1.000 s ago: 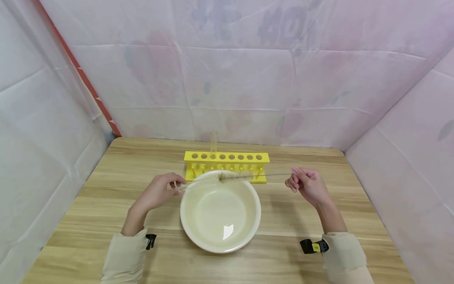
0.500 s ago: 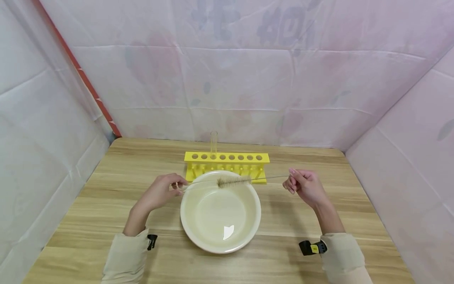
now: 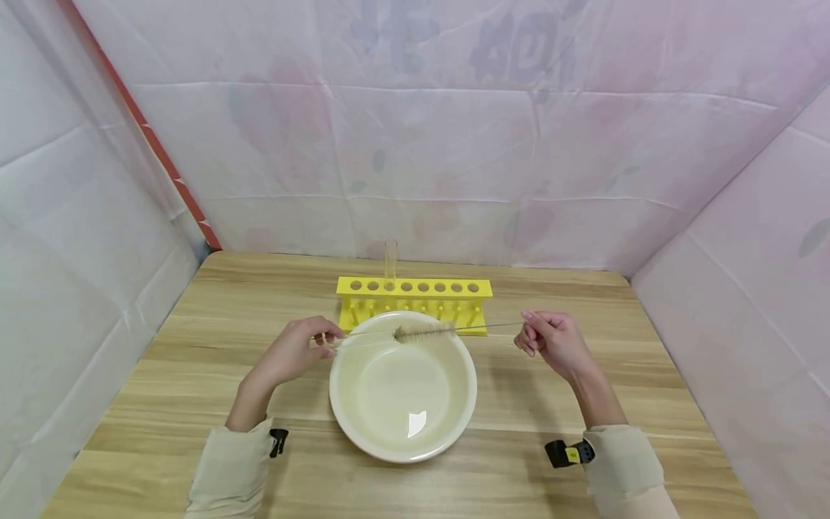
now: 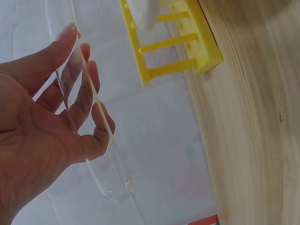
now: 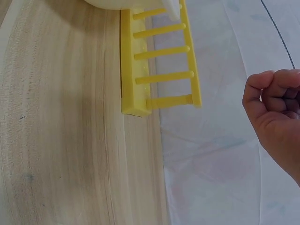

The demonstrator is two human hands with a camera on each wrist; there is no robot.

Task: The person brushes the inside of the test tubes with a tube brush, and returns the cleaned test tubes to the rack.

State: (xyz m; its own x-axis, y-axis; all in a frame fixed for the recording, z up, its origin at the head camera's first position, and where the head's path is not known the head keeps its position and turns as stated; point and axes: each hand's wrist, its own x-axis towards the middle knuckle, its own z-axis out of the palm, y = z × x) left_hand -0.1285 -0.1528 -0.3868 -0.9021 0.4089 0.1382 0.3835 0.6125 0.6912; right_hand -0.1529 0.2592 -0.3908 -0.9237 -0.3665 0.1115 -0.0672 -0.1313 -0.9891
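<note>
Spanning the basin [image 3: 350, 393] in the head view, a brush [image 3: 424, 331] pinched by the right hand [image 3: 559, 346] meets a tube's [image 3: 366, 339] mouth. Left wrist: the left hand [image 4: 47, 123] grips the tube. Right wrist: a tight pinch on the wire [image 5: 278, 29].

clear test tube [image 4: 110, 174], held near-level, rounded closed end to 9 o'clock, droplets at that end, tan-bristled brush [image 3: 424, 331], bristles at tube's mouth, thin wire stem to 3 o'clock
</note>
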